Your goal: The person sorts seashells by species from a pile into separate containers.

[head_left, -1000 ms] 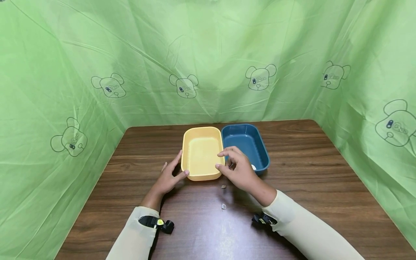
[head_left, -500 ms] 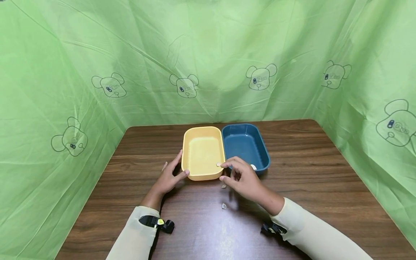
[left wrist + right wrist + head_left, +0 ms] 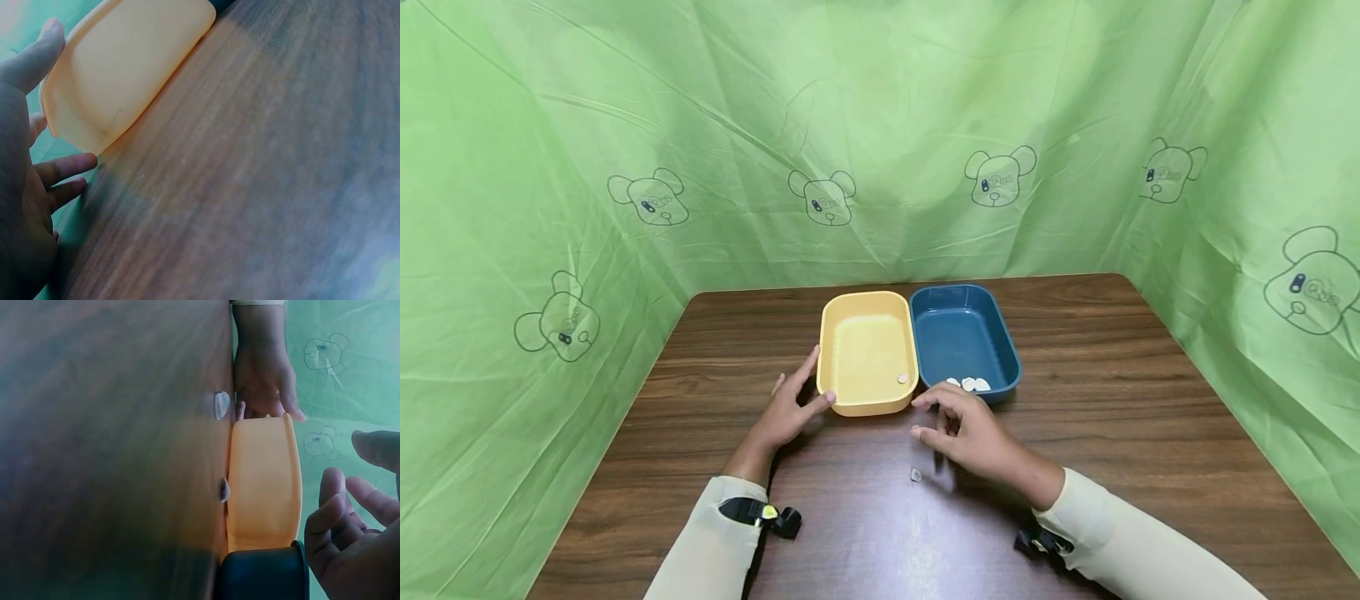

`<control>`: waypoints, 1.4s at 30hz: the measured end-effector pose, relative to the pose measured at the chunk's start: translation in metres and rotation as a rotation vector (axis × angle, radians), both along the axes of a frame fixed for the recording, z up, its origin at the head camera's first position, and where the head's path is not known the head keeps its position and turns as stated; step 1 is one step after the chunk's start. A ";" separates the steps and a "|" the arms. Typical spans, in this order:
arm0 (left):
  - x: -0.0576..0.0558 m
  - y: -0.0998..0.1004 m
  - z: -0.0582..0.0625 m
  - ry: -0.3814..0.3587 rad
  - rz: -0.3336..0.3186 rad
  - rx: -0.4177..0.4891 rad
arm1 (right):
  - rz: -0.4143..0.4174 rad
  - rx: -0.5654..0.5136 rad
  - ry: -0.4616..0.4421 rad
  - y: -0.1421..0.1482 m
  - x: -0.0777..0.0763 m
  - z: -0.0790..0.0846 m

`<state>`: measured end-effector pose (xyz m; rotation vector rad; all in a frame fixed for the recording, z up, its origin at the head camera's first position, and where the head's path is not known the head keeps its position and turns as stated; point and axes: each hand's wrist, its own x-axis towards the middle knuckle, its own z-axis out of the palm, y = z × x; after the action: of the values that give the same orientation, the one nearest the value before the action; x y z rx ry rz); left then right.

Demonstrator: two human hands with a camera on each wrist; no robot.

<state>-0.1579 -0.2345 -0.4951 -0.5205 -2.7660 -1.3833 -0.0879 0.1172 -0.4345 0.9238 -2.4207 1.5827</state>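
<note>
My left hand [image 3: 786,414] rests against the left front corner of a yellow tray [image 3: 868,409]. Its thumb touches the rim and its fingers lie fairly straight along the outer side. One small pale shell-like piece [image 3: 902,378] lies inside that tray. Just in front of a dark blue tray [image 3: 1012,367], my right hand [image 3: 981,433] hovers with thumb and forefinger apart, holding nothing. Several white pieces [image 3: 968,384] lie near the blue tray's front wall. On the table is a grey-white piece [image 3: 915,475]; the right wrist view shows another piece [image 3: 224,489] nearer the yellow tray, hidden in the head view.
The two trays stand side by side towards the back of a dark wood-grain table [image 3: 760,325]. Green cloth [image 3: 880,125] with printed bear faces surrounds its back and sides. Dark straps with small cameras sit on both sleeved wrists.
A small piece has appeared in the yellow tray. My right hand has drawn back towards me and right, uncovering white pieces in the blue tray. The left hand has stayed put.
</note>
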 end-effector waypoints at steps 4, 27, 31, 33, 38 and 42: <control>0.000 0.000 0.001 0.004 0.001 -0.005 | 0.011 0.009 -0.020 0.001 0.004 -0.003; 0.001 0.000 0.003 0.015 0.005 -0.001 | -0.029 0.090 -0.070 0.011 0.015 -0.030; 0.001 0.001 0.004 0.012 0.005 0.004 | -0.032 0.086 -0.101 0.010 0.016 -0.035; 0.002 0.001 0.004 0.010 0.006 0.006 | -0.022 0.077 -0.125 0.009 0.016 -0.036; 0.002 0.001 0.004 0.008 0.003 0.005 | -0.007 0.096 -0.156 0.007 0.020 -0.040; 0.002 0.001 0.003 0.006 0.002 0.005 | -0.042 0.162 -0.141 0.004 0.024 -0.043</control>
<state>-0.1559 -0.2336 -0.4925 -0.5204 -2.7565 -1.3857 -0.0635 0.1213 -0.4776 0.8030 -2.6800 1.5037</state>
